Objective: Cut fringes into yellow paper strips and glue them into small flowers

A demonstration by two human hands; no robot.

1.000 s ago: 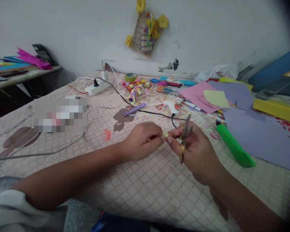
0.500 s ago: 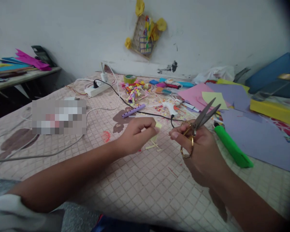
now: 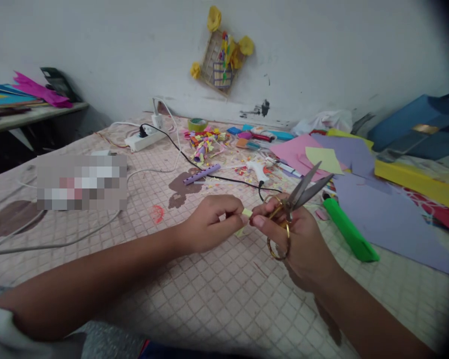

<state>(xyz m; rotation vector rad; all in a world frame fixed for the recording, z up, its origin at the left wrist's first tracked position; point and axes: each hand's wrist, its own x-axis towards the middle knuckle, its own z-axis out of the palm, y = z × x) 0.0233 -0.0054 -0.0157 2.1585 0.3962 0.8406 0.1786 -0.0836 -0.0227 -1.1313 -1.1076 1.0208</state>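
Scissors (image 3: 289,203) sit open-bladed within your right hand's (image 3: 307,244) closed fingers while your left hand (image 3: 209,227) pinches small yellow paper (image 3: 247,213) above the desk (image 3: 209,299), some paper evidently cut into scraps (image 3: 209,142), larger sheets (image 3: 381,219) lying farther right.

Pale checked tablecloth (image 3: 217,294): white plastic power strip (image 3: 144,140) back left, flat purple paper sheet (image 3: 389,222) right (long green case (image 3: 349,229) at its left edge)
White wall (image 3: 115,55), behind: brown lattice frame (image 3: 209,62)
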